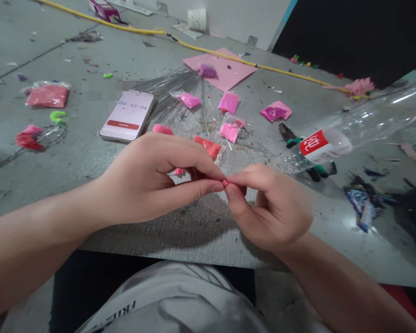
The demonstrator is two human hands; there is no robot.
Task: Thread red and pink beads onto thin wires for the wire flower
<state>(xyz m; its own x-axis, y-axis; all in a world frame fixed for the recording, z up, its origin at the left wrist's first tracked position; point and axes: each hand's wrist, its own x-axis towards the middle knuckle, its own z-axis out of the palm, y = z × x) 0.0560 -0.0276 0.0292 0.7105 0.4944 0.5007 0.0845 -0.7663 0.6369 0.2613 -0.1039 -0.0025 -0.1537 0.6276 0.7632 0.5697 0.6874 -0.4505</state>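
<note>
A tiny piece of pink clay is pinched where the fingertips of both hands meet, above the near part of the grey table. My left hand is closed, thumb and forefinger pressed on the clay from the left. From the right, my right hand pinches the same bit. Most of the piece is hidden by the fingers. Just beyond the hands lie an orange-red clay packet, an opened pink clay packet and a rounded pink lump. A small pink piece shows below my left forefinger.
A phone showing a timer lies left of a fan of thin wires. Pliers lie partly behind a clear plastic bottle on the right. A yellow cable crosses the back, over pink paper.
</note>
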